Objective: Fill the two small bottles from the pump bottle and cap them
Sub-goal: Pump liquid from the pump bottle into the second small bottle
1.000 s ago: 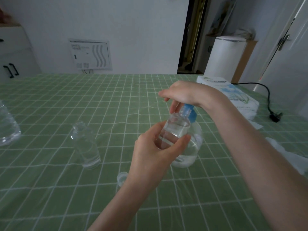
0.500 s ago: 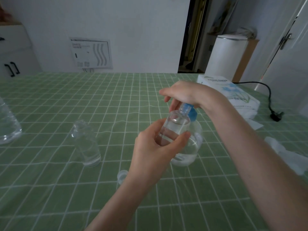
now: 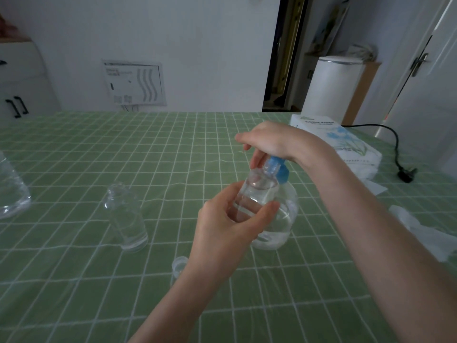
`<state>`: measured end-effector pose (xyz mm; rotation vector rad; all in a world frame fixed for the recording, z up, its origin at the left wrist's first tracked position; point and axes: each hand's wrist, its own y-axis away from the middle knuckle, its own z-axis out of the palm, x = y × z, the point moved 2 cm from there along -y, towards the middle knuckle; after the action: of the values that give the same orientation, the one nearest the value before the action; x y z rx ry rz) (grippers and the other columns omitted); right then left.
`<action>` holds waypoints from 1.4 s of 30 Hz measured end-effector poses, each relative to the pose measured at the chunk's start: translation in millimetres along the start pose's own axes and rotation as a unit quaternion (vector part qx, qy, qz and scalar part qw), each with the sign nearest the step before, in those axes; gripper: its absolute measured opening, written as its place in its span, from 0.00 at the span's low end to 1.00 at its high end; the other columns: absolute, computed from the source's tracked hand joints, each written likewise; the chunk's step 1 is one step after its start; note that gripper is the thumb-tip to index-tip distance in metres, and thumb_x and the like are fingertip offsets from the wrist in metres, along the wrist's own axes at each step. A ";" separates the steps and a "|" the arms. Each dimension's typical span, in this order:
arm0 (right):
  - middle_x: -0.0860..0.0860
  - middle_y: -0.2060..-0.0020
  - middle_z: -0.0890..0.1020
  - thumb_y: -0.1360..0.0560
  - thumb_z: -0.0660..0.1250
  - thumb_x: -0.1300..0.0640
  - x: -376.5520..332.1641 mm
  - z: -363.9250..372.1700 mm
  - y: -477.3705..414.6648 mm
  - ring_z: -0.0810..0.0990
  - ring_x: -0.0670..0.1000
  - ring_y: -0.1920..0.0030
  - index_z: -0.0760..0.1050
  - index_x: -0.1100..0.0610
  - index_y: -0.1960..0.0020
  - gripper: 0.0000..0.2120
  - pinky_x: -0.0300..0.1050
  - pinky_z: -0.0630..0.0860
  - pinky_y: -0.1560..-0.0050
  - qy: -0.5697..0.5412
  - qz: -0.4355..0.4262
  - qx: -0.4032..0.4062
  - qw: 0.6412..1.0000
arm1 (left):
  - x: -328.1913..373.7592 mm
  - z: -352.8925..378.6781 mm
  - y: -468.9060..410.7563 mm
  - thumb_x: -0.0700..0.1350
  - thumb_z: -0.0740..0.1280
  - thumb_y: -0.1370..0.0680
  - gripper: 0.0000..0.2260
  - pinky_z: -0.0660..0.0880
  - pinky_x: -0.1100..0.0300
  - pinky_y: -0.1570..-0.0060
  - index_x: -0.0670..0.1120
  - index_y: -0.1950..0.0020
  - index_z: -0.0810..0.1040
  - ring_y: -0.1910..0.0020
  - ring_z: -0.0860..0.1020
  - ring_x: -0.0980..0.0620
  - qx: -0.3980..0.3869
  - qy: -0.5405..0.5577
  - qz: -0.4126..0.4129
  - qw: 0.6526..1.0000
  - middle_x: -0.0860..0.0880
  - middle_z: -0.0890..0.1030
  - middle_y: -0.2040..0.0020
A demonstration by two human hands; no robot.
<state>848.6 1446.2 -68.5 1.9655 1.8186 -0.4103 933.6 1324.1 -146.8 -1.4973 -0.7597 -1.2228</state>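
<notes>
My left hand (image 3: pixel 222 233) grips a small clear bottle (image 3: pixel 257 194), holding it up with its open mouth under the blue pump head (image 3: pixel 278 169). Clear liquid fills the small bottle's lower part. My right hand (image 3: pixel 267 142) lies on top of the pump head, fingers curled down over it. The round clear pump bottle (image 3: pixel 284 224) stands on the table right behind the held bottle. A second small clear bottle (image 3: pixel 126 216) stands uncapped to the left. A small clear cap (image 3: pixel 179 264) lies on the table by my left wrist.
The table carries a green checked cloth (image 3: pixel 74 280). A large clear plastic bottle (image 3: pixel 10 191) sits at the left edge. A tissue pack (image 3: pixel 346 144) lies at the back right, with a black cable and plug (image 3: pixel 405 174) beyond it. Crumpled white tissue (image 3: pixel 420 231) lies at the right.
Both hands and the bottles stay in nearly the same place; the small bottle has kept its spot under the pump spout.
</notes>
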 end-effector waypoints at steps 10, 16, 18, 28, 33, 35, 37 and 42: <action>0.57 0.47 0.81 0.21 0.56 0.44 1.9 5.8 0.7 0.79 0.57 0.45 0.78 0.57 0.45 0.20 0.53 0.72 0.39 -0.001 0.012 -0.024 1.000 | -1.9 0.4 -0.2 0.44 0.73 0.30 0.05 0.72 0.71 0.72 0.54 0.57 0.80 0.73 0.79 0.61 0.002 -0.005 -0.001 1.000 0.55 0.82 0.70; 0.57 0.45 0.81 0.22 0.57 0.44 2.2 7.4 3.0 0.79 0.57 0.45 0.78 0.56 0.44 0.20 0.53 0.71 0.40 -0.015 0.003 -0.015 1.000 | -1.4 1.1 -0.3 0.44 0.73 0.30 0.06 0.71 0.72 0.74 0.54 0.57 0.80 0.73 0.78 0.62 -0.003 0.004 -0.003 1.000 0.56 0.81 0.71; 0.58 0.47 0.82 0.21 0.57 0.45 1.2 6.1 4.2 0.80 0.58 0.46 0.78 0.58 0.43 0.20 0.52 0.72 0.40 -0.022 -0.007 -0.006 1.000 | -0.9 1.2 -0.3 0.44 0.73 0.30 0.06 0.71 0.72 0.73 0.54 0.57 0.80 0.73 0.79 0.62 -0.003 0.003 -0.001 1.000 0.56 0.82 0.70; 0.56 0.51 0.83 0.21 0.57 0.47 -3.2 -0.2 3.2 0.81 0.56 0.47 0.78 0.59 0.44 0.18 0.51 0.73 0.41 -0.015 -0.006 -0.005 1.000 | -0.1 -0.1 -0.6 0.43 0.73 0.30 0.06 0.72 0.71 0.73 0.53 0.58 0.80 0.73 0.79 0.61 0.001 0.003 0.007 1.000 0.56 0.81 0.71; 0.57 0.47 0.82 0.21 0.57 0.46 -0.6 4.7 2.8 0.80 0.58 0.45 0.79 0.58 0.44 0.19 0.53 0.71 0.37 -0.012 0.008 -0.019 1.000 | -0.9 0.0 -0.4 0.44 0.73 0.30 0.05 0.72 0.71 0.73 0.53 0.57 0.80 0.73 0.79 0.62 -0.004 0.001 -0.001 1.000 0.56 0.81 0.71; 0.58 0.47 0.81 0.21 0.56 0.45 1.0 6.9 3.4 0.80 0.58 0.45 0.79 0.58 0.44 0.19 0.54 0.71 0.37 -0.012 0.010 -0.019 1.000 | -1.0 0.4 -0.2 0.44 0.73 0.30 0.05 0.72 0.71 0.73 0.53 0.58 0.80 0.74 0.78 0.62 -0.003 -0.002 0.000 1.000 0.56 0.81 0.72; 0.57 0.47 0.82 0.21 0.57 0.45 1.2 7.4 3.8 0.80 0.58 0.46 0.78 0.58 0.44 0.19 0.54 0.71 0.38 -0.012 0.008 -0.015 1.000 | -2.1 0.0 -0.3 0.45 0.73 0.30 0.05 0.72 0.71 0.73 0.55 0.59 0.80 0.73 0.78 0.61 0.000 -0.007 0.002 1.000 0.55 0.81 0.71; 0.58 0.51 0.84 0.21 0.57 0.47 -2.5 -0.1 5.8 0.82 0.58 0.48 0.77 0.61 0.41 0.20 0.51 0.73 0.41 -0.009 -0.007 0.007 1.000 | -2.5 -0.6 -0.7 0.45 0.74 0.30 0.06 0.75 0.67 0.70 0.56 0.57 0.81 0.71 0.79 0.58 0.000 -0.005 0.002 1.000 0.53 0.82 0.69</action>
<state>854.0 1443.8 -66.5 1.9529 1.8247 -0.4447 932.0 1324.1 -149.0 -1.5056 -0.7632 -1.2140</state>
